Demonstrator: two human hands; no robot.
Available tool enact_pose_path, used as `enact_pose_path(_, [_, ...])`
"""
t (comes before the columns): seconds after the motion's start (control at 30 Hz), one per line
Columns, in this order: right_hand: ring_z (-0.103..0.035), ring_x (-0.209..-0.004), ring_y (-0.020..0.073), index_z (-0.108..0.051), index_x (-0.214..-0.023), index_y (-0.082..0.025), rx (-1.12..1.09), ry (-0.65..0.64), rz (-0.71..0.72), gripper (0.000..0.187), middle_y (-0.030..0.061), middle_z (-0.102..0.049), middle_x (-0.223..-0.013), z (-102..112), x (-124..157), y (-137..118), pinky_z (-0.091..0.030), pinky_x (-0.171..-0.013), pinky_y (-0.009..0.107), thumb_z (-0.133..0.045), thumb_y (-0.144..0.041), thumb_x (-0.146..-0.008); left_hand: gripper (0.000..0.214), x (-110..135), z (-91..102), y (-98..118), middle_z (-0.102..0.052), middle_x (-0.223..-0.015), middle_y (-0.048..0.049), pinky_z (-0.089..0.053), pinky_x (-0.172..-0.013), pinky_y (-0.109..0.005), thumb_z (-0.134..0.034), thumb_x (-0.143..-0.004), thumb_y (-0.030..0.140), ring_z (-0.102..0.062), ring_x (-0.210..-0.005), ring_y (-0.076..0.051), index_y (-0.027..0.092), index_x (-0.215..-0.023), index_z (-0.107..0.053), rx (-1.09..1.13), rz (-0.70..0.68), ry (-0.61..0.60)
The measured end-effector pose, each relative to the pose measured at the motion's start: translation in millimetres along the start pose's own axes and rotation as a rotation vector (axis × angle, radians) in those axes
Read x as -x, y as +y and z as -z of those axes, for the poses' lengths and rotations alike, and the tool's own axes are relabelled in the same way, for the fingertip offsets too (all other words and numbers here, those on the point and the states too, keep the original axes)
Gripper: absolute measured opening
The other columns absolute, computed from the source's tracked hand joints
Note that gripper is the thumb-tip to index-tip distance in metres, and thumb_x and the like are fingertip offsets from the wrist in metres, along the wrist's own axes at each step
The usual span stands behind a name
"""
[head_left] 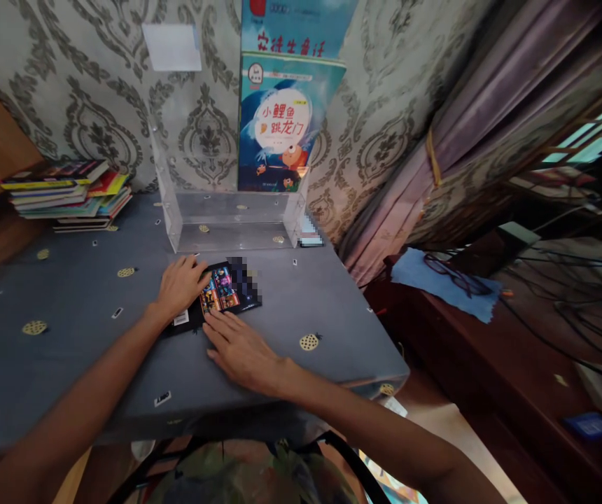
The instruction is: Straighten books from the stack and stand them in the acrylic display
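Observation:
A thin black book point(223, 294) with bright pictures on its cover lies flat on the grey tablecloth point(70, 336). My left hand point(181, 285) rests on the book's left part, fingers curled over its edge. My right hand point(238, 350) lies flat on the cloth, fingers stretched out, fingertips touching the book's near edge. Behind the book stands a clear acrylic stand point(227, 217) holding an upright teal picture book point(283, 122), with a second blue book point(293, 24) above it.
A stack of several books point(67, 196) sits at the table's back left. A patterned wall point(96, 105) is behind. To the right hang purple curtains point(453, 140); glasses on a blue cloth point(445, 280) lie on a wooden bench with cables point(568, 280).

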State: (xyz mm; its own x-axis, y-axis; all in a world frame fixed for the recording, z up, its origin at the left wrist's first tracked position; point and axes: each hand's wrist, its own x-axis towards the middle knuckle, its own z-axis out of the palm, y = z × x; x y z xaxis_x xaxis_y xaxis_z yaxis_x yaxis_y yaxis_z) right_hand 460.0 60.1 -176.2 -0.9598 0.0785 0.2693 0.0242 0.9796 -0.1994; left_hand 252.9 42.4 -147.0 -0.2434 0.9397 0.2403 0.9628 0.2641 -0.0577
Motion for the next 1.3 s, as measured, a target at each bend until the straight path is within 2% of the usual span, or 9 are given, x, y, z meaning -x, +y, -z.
enact_pose_path(0.23, [-0.038,-0.145,0.0270,-0.053,-0.139,-0.006,-0.022,0.026,-0.066,0.044,0.0192,-0.050,-0.149,12.4,32.4,23.4,-0.037,-0.120,0.047,-0.046,-0.028,-0.101,0.031,0.4,-1.5,-0.8,-0.063,-0.103,-0.0116,-0.043,-0.087,-0.040,-0.042,-0.098,0.035,-0.056,-0.101,-0.029,0.021,-0.105,-0.068,0.067,0.027,-0.003])
enact_pose_path(0.37, [-0.041,-0.143,0.0267,-0.052,-0.141,-0.009,-0.028,0.084,-0.147,0.044,0.0187,-0.052,-0.147,17.1,51.2,38.0,-0.039,-0.117,0.052,-0.043,-0.023,-0.101,0.031,0.0,-5.0,-2.7,-0.062,-0.104,-0.0115,-0.043,-0.087,-0.040,-0.042,-0.099,0.035,-0.055,-0.103,-0.028,0.020,-0.105,-0.068,0.095,0.022,0.004])
enact_pose_path(0.47, [-0.042,-0.143,0.0262,-0.050,-0.143,-0.010,-0.032,0.094,-0.175,0.045,0.0184,-0.051,-0.148,19.2,53.6,46.4,-0.038,-0.118,0.053,-0.041,-0.023,-0.101,0.032,-0.4,-6.0,-3.0,-0.063,-0.105,-0.0115,-0.043,-0.086,-0.038,-0.041,-0.099,0.035,-0.056,-0.101,-0.027,0.019,-0.106,-0.068,0.051,0.005,0.000])
enact_pose_path(0.63, [-0.042,-0.143,0.0268,-0.050,-0.144,-0.011,-0.037,0.070,-0.231,0.046,0.0180,-0.051,-0.148,19.9,30.8,62.0,-0.035,-0.120,0.051,-0.042,-0.028,-0.102,0.030,-0.2,-4.8,-1.3,-0.063,-0.104,-0.0107,-0.044,-0.083,-0.036,-0.043,-0.099,0.034,-0.057,-0.098,-0.025,0.019,-0.105,-0.069,0.025,0.010,0.004])
enact_pose_path(0.87, [-0.041,-0.143,0.0277,-0.053,-0.141,-0.013,-0.097,0.021,-0.285,0.045,0.0175,-0.050,-0.149,12.7,-30.2,98.2,-0.032,-0.119,0.053,-0.043,-0.033,-0.102,0.029,0.2,-5.7,-3.4,-0.064,-0.102,-0.0097,-0.044,-0.083,-0.036,-0.043,-0.099,0.031,-0.056,-0.098,-0.025,0.019,-0.104,-0.068,0.036,-0.015,0.023])
enact_pose_path(1.0, [-0.045,-0.139,0.0264,-0.056,-0.138,-0.013,-0.108,0.020,-0.286,0.042,0.0170,-0.053,-0.146,8.9,-56.7,115.0,-0.034,-0.118,0.048,-0.043,-0.031,-0.102,0.028,0.1,-9.1,-5.0,-0.063,-0.103,-0.0098,-0.044,-0.084,-0.037,-0.042,-0.099,0.030,-0.056,-0.098,-0.025,0.019,-0.103,-0.068,0.044,-0.013,0.026])
enact_pose_path(1.1, [-0.047,-0.138,0.0248,-0.058,-0.136,-0.013,-0.134,0.056,-0.270,0.041,0.0161,-0.055,-0.144,5.6,-62.7,120.9,-0.035,-0.117,0.044,-0.044,-0.031,-0.102,0.028,-0.3,-9.9,-5.8,-0.063,-0.106,-0.0105,-0.044,-0.088,-0.038,-0.044,-0.099,0.030,-0.056,-0.101,-0.025,0.018,-0.106,-0.068,0.083,0.003,0.034])
enact_pose_path(1.17, [-0.046,-0.139,0.0248,-0.057,-0.137,-0.014,-0.147,0.082,-0.274,0.042,0.0151,-0.054,-0.145,3.6,-61.7,122.1,-0.035,-0.117,0.045,-0.044,-0.031,-0.101,0.030,0.6,-7.1,-5.2,-0.063,-0.109,-0.0111,-0.045,-0.090,-0.040,-0.044,-0.099,0.033,-0.057,-0.103,-0.026,0.018,-0.110,-0.067,0.107,-0.001,0.025])
enact_pose_path(1.3, [-0.043,-0.141,0.0258,-0.054,-0.140,-0.014,-0.147,0.073,-0.299,0.043,0.0161,-0.051,-0.149,2.3,-58.4,120.4,-0.033,-0.118,0.049,-0.046,-0.031,-0.101,0.050,12.1,2.6,0.5,-0.060,-0.129,-0.0129,-0.045,-0.095,-0.045,-0.048,-0.095,0.055,-0.055,-0.116,-0.030,0.021,-0.128,-0.062,0.140,-0.088,-0.080])
